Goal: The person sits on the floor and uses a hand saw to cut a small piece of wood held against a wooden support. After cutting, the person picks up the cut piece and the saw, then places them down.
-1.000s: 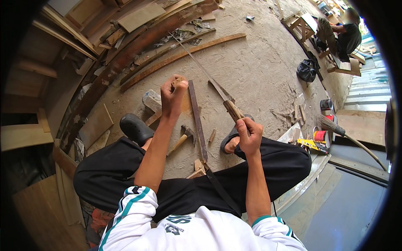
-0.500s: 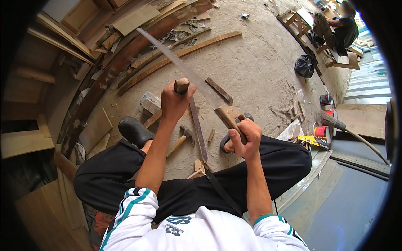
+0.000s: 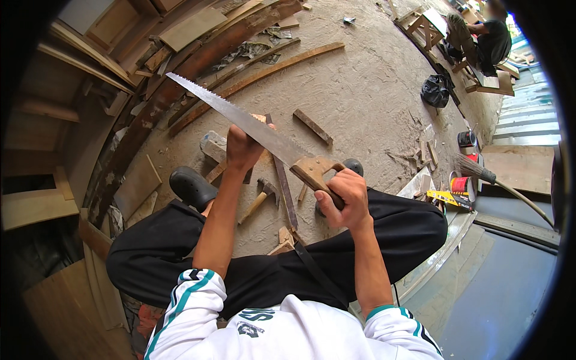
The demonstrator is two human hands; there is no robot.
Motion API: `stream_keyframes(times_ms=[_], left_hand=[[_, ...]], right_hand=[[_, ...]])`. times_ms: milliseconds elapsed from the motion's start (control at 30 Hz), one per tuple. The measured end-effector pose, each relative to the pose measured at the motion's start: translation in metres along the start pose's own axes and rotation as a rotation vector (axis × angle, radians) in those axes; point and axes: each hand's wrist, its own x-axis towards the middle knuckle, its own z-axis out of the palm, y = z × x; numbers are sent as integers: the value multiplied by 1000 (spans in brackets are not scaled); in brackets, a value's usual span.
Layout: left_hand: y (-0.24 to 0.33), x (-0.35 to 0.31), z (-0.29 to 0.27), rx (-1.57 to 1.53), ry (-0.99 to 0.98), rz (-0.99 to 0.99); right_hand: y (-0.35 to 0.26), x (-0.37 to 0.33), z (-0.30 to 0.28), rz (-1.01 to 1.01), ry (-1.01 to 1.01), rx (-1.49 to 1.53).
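beside right hand (image 3: 345, 192)'s saw (image 3: 240, 120): yellow box (image 3: 448, 199)

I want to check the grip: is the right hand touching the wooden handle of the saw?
Touching. The head view shows the right hand with fingers wrapped around the saw handle, no gap between them.

Dusty floor (image 3: 372, 90) strewn with curved planks (image 3: 264, 72) (daylit), stacked timber (image 3: 102, 60) at left.

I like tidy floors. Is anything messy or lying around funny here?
Yes. A hammer lies loose on the dusty floor between the person's legs, with short wood offcuts scattered about. Long curved planks lie askew nearby.
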Motion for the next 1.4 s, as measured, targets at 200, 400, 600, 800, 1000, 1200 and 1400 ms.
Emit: stream_keyframes(times_ms=[200, 400, 600, 800, 1000, 1200, 1400], left_hand=[[-17, 1, -3, 103, -82, 145], [-23, -1, 9, -771, -171, -44], [1, -5, 0, -476, -170, -17], [-71, 43, -132, -999, 346, -315], [-18, 27, -61, -426, 329, -144], [6, 15, -30, -371, 123, 44], [13, 11, -22, -412, 49, 72]], right_hand=[[4, 0, -11, -3, -46, 35], [0, 7, -29, -44, -42, 27], [-7, 16, -37, -70, -51, 12], [11, -31, -105, 328, 230, -369], [13, -17, -79, 432, 292, -101], [12, -23, -52, 397, 255, 12], [17, -23, -40, 401, 248, 20]])
